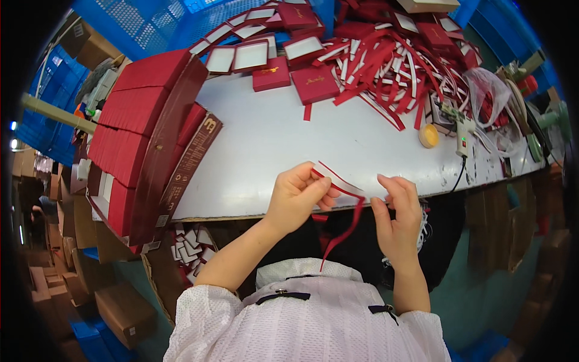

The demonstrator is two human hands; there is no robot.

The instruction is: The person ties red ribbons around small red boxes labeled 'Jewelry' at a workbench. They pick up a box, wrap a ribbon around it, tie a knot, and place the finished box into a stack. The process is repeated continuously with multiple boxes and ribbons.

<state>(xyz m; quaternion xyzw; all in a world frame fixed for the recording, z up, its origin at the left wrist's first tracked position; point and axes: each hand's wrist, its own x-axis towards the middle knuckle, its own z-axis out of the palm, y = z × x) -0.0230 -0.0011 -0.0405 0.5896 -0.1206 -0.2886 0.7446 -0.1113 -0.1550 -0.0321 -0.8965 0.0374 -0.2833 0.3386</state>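
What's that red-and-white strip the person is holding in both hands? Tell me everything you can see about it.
The strip is a narrow, flat piece, white with a red edge, and looks like thin card or paper. It runs level between the two hands at the near edge of the white table. The left hand pinches one end; the right hand touches the other. A red ribbon tail hangs from its right part toward the person's lap. Many similar strips lie heaped at the far side of the table.

Well beyond the left hand lay two small dark-red square boxes, open white-lined box trays behind them, a long stack of red box lids far to its left, brown cartons below.
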